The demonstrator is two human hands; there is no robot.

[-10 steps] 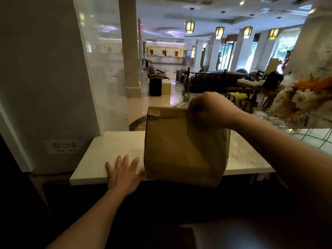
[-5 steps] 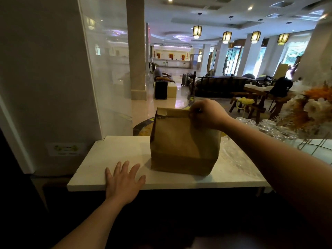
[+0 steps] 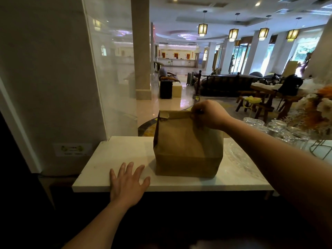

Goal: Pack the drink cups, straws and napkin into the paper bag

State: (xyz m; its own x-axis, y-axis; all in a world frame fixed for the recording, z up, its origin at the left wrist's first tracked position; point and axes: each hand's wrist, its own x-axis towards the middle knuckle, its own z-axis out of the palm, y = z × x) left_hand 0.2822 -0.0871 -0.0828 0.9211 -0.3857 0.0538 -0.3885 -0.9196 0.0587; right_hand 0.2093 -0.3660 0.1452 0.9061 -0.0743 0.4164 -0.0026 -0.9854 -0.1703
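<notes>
My right hand (image 3: pixel 208 114) is pinching the folded top of the brown paper bag (image 3: pixel 187 146), at the end of the fold nearest my right arm. My fingers are squeezed tight on the paper. Below my grip the bag stands up straight on the white counter (image 3: pixel 115 155), and its bottom looks like it sits flat on the stone. The other end of the fold, away from my grip, has a little curled corner. My left hand (image 3: pixel 128 180) holds nothing. It lies flat with the fingers spread wide on the near edge of the counter, down and to the left of my grip, just beside the bag but not touching it. I cannot see any cups, straws or napkin, so I think they are inside the closed bag, but I cannot look in. To me the packing looks done, and this is the last bit, setting the bag down. Next I think I should let go softly, so the bag does not tip. Past my grip on the right are some glass cups (image 3: pixel 276 126) and flowers (image 3: pixel 318 108), so I should pull my arm back carefully.
</notes>
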